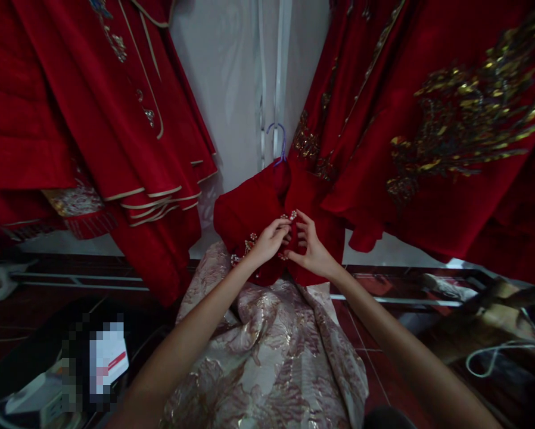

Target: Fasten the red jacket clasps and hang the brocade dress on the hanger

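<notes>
A small red velvet jacket (245, 211) hangs from a purple hanger hook (277, 138) in the middle, above a pink and gold brocade skirt (271, 351). Both my hands meet at the jacket's front opening. My left hand (271, 238) pinches a beaded fastening (289, 216) on the left panel. My right hand (310, 247) has its fingers curled round the edge of the right panel beside the same fastening. More beaded trim (248, 245) shows just left of my left wrist.
Long red embroidered gowns hang on both sides: gold-piped ones (115, 119) on the left, one with heavy gold embroidery (464, 119) on the right. A white wall (232, 77) lies behind. Dark glossy floor below holds a white cord (491, 354) at right and a box (35, 393) at lower left.
</notes>
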Motion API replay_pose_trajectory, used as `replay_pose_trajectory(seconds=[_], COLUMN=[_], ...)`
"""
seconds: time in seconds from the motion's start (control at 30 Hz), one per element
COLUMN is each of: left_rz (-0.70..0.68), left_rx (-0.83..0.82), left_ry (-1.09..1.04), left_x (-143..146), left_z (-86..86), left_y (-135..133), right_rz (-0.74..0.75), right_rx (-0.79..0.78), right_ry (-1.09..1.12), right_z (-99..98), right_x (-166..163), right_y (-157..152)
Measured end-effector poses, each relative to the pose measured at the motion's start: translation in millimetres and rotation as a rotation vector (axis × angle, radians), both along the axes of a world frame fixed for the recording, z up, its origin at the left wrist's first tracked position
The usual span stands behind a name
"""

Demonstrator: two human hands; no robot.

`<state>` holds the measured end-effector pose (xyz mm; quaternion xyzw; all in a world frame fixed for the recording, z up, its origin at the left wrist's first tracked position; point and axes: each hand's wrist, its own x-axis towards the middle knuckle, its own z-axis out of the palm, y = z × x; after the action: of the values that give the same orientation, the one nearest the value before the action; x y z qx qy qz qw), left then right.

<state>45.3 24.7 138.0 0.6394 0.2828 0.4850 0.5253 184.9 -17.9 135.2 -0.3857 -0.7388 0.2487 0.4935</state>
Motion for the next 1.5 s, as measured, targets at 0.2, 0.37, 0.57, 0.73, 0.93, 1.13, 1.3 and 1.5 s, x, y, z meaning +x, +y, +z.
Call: replay_pose_trajectory(seconds=[0.2, 0.37, 0.57, 0.73, 0.93, 1.13, 1.3, 1.5], left_rz=[0.151, 0.307, 0.295, -0.049, -0.115, -0.099, 0.013, 0.441], left_rx=[-0.035, -0.182, -0.202, -0.271, -0.315, -0.303, -0.261, -0.016], left_ry=[-0.004, -0.050, -0.123, -0.198, -0.002, 0.007, 0.047, 0.171], left_x=[17.6, 37.3, 40.0, 21.3, -22.5, -53.8, -62.0, -81.2], left_z=[1.1, -1.2, -25.3, -25.7, -16.3, -16.0, -19.9, -19.6], left_y=[6.0, 7.5, -0.5, -11.9, -26.0, -20.8, -12.6, -1.1], right_rz=[-0.113, -0.262, -0.228, -0.062, -0.078, -0.229, -0.276, -0.278], right_rx=[0.055, -0.024, -0.162, -0.309, -0.325, -0.197, -0.171, -0.160], right_ry=[-0.087, -0.019, 0.280, 0.363, 0.173, 0.081, 0.144, 0.160], right_z=[-3.0, -16.6, -17.5, 8.4, 5.6, -25.3, -35.8, -31.5], right_x=[2.1, 16.0, 37.5, 36.2, 13.0, -27.0, -45.2, -47.2], right_y=[-6.9, -5.0, -9.7, -25.5, -34.2, -24.8, -6.4, 11.5])
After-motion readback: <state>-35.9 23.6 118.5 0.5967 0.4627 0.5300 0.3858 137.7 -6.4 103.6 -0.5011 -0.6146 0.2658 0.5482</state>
